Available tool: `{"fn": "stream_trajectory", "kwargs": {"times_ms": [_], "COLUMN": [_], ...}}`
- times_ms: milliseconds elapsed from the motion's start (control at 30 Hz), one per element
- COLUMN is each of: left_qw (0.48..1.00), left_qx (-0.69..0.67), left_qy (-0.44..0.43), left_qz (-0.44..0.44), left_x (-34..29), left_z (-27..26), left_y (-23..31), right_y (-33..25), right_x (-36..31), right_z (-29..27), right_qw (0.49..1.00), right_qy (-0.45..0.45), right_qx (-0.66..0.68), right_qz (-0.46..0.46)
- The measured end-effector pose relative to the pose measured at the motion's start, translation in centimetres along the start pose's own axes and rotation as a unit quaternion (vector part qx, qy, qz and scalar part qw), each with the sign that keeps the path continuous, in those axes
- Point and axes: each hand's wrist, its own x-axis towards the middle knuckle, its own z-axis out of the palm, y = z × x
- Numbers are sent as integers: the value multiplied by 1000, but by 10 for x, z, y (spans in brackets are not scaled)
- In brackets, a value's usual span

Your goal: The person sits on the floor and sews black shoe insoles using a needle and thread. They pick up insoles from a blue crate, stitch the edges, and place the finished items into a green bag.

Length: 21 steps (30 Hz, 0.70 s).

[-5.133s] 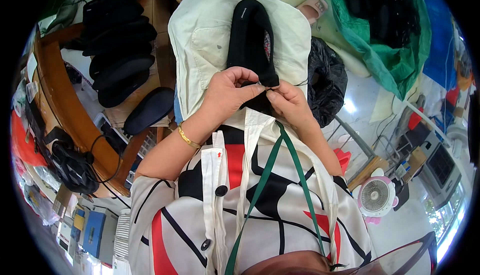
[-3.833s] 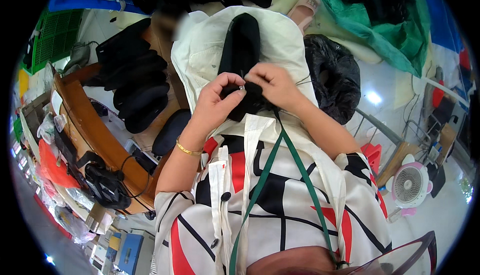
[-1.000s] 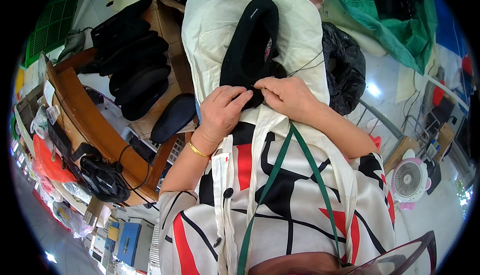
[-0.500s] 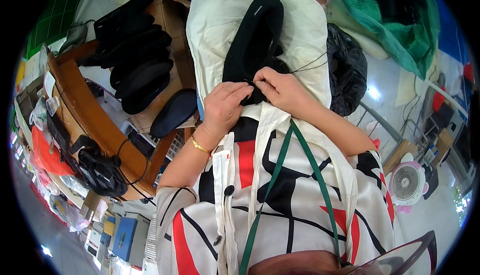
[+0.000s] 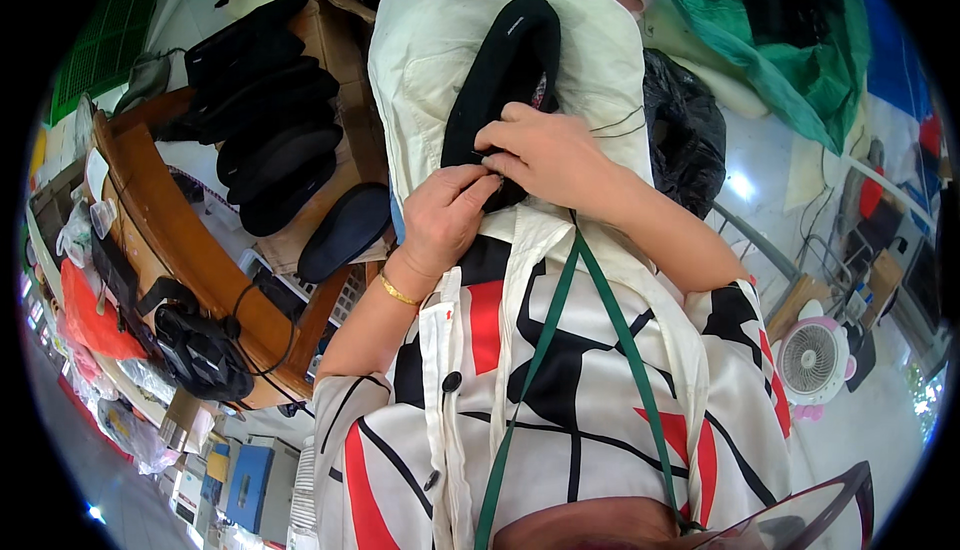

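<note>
A black cloth shoe (image 5: 492,80) lies on the cream cloth over my lap, toe pointing away and its opening on the right side. My left hand (image 5: 450,218) grips the shoe's near end between thumb and fingers. Directly beside it, my right hand (image 5: 550,155) is closed in a pinch at the shoe's near edge; whatever is between its fingertips is too small to make out. Dark thread (image 5: 622,128) trails over the cloth to the right of that hand. Both hands hide the near part of the shoe.
To the left, several black shoes (image 5: 275,150) are stacked on a cardboard box (image 5: 355,100), with a dark sole (image 5: 345,232) by them. A wooden table frame (image 5: 190,240) stands further left. On the right are a black plastic bag (image 5: 685,145), green sacking (image 5: 770,60) and a small fan (image 5: 810,358).
My right hand has moved left and slightly up, and now covers more of the shoe's opening. The left hand stays at the near end of the shoe.
</note>
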Motion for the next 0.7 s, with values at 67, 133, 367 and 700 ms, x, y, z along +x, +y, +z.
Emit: {"fn": "stream_trajectory", "kwargs": {"times_ms": [67,133,367,700], "left_qw": [1000,999,998,992], "left_qx": [17,27,13,-10], "left_qy": [-8,-5,-50,-99], "left_qz": [9,17,-28,-71], "left_x": [-1,2,11,21], "left_z": [-2,-3,-8,-9], "left_y": [-1,-2,-3,-4], "right_y": [4,6,17,85], "right_x": [4,7,16,-49], "right_z": [4,7,-5,-205], "right_qw": [999,998,830,673], "right_qy": [-33,-56,51,452], "right_qx": [25,31,533,585], "right_qz": [6,22,155,-15]}}
